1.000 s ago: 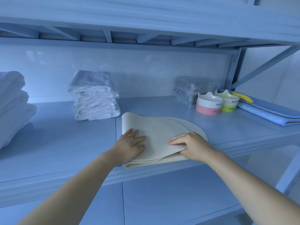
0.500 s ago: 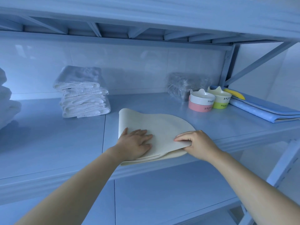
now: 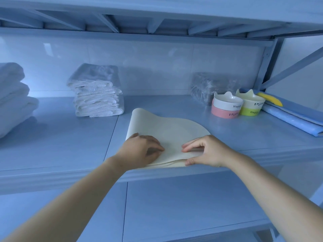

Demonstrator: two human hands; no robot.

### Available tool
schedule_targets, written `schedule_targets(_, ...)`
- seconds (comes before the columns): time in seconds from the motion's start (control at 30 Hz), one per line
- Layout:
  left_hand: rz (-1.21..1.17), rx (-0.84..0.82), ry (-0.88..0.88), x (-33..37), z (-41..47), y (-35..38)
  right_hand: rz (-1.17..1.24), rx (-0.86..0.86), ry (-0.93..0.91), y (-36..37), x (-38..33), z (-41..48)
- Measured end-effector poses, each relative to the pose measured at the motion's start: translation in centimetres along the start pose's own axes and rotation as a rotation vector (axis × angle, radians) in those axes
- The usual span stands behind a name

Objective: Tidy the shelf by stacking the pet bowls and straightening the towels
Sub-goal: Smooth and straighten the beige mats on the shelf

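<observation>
Well, my right hand pinches the near edge of the folded cream towel, with the thumb at the front and the fingers on top. My left hand rests on the towel's near left corner with bent fingers. It is blurred, so I cannot tell whether it grips a layer or only presses.

The towel lies at the front of the shelf, its near fold right along the lip. That is the main risk, as I judge it: a pull toward me could drag the towel over the lip and off.

The layers look thin and smooth. If one hand tugs harder than the other, the top layer may slide across the lower ones and the fold goes crooked. The far left corner curls up and could flop over.

The bowls stand in two stacks at the right rear, apart from the towel. They are safe unless I sweep the towel that way.
</observation>
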State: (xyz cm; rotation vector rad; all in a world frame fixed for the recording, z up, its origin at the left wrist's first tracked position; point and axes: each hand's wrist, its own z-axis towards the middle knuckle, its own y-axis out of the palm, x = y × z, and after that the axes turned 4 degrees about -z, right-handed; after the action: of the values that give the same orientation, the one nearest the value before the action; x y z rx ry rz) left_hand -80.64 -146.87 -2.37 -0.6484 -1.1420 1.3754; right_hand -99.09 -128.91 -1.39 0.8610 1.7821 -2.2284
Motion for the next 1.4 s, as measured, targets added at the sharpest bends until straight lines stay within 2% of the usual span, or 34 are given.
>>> schedule_targets(0.3, -0.026, -0.028, -0.119, 2.0, -0.9, -0.1, -0.09, -0.108, -0.117, -0.2, 0.5, 0.3)
schedule_targets(0.43, 0.046, -0.076, -0.155, 2.8, -1.9, 0.2, -0.021, -0.068, -0.142, -0.3, 0.5, 0.5)
schedule_targets(0.53, 0.041, 0.0, -0.157, 3.3, -2.1, 0.3, -0.063, -0.046, -0.203, -0.2, 0.5, 0.5)
schedule_targets(0.63, 0.008, -0.005, -0.209, 3.7, -2.1, 0.0, -0.134, 0.001, -0.246, -0.1, 1.2, 0.8)
schedule_targets(0.83, 0.124, 0.035, -0.297, 3.6, -1.8, 0.1, -0.128, 0.064, -0.264, -0.4, 3.0, 1.9)
schedule_targets(1.07, 0.08, 0.127, -0.31, 4.3, -0.2, 0.9, -0.089, 0.215, -0.335, -1.5, 3.4, 3.2)
schedule_targets(1.4, 0.089, 0.112, -0.324, 2.4, 5.1, 1.5, -0.123, 0.306, -0.328, -3.7, 5.0, 7.4)
